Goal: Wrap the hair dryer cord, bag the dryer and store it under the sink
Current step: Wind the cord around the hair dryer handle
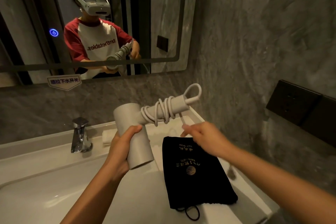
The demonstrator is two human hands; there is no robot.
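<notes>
Two bare forearms reach over a white basin counter [54,178]; the left hand [121,148] is wrapped around the barrel of a pale grey hair dryer [133,132], held above the counter. Its grey cord [161,110] coils around the handle, and the right hand [203,137] pinches the loose end. Just beside, a flat black drawstring bag [196,178] lies on the counter.

Pale grey hair dryer [132,132] held aloft, cord [160,111] coiled around handle, flat black drawstring bag [196,178] on counter

Matt plastic dryer [134,138] — black cloth bag [196,178], glossy chrome tap [80,134].
</notes>
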